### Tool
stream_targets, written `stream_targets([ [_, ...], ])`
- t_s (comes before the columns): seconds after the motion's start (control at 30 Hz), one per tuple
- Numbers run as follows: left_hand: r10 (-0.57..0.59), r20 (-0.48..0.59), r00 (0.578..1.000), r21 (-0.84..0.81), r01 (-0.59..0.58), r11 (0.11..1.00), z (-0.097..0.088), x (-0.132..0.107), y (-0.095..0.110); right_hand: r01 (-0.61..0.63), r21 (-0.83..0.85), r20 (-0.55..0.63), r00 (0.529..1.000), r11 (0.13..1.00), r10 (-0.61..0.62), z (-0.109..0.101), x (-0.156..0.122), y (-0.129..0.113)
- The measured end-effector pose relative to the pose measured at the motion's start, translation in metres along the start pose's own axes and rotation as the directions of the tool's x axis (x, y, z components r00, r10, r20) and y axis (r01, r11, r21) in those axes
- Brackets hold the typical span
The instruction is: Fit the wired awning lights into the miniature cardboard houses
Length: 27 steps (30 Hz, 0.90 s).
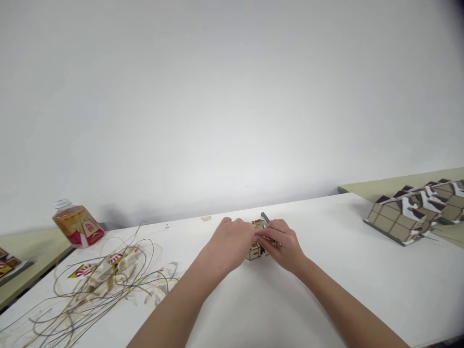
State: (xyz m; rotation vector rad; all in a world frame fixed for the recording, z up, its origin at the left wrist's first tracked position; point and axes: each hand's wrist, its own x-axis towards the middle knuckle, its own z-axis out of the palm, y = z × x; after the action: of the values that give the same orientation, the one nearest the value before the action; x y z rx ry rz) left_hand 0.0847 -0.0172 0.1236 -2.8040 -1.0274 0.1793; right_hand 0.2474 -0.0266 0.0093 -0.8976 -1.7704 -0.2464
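A small model house [255, 251] with tan walls and a dark grey base stands on the white table, between my hands and partly covered by them. My left hand [232, 241] is curled round its left side, with most of its fingertips hidden from view. From the right, my right hand [284, 245] reaches in with thumb and fingers pinched together at the house's front. Whatever small part lies in that pinch is too small to tell.
Loose thin wires [123, 285] and crumpled tape scraps spread over the table's left side. Behind them stands a drink bottle [80, 224] with a white cap. Several similar model houses [395, 217] line the right side. A pale scrap [206, 219] lies near the back edge.
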Motion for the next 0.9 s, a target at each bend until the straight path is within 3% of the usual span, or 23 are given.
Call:
stream_targets([
  [0.33, -0.136, -0.012, 0.991, -0.166, 0.132, 0.977, -0.018, -0.014, -0.012, -0.075, -0.004, 0.010, 0.997, 0.997, 0.075, 0.001, -0.001, 0.004],
  [0.63, -0.068, 0.001, 0.998, -0.235, 0.067, 0.970, -0.011, -0.012, -0.014, -0.092, 0.095, 0.074, 0.994, 0.991, 0.085, 0.002, -0.001, 0.001],
  [0.9, -0.110, -0.032, 0.993, -0.354, 0.092, 0.931, -0.013, -0.011, -0.016, -0.164, 0.169, 0.102, 0.984, 0.972, 0.148, 0.003, -0.002, -0.001],
])
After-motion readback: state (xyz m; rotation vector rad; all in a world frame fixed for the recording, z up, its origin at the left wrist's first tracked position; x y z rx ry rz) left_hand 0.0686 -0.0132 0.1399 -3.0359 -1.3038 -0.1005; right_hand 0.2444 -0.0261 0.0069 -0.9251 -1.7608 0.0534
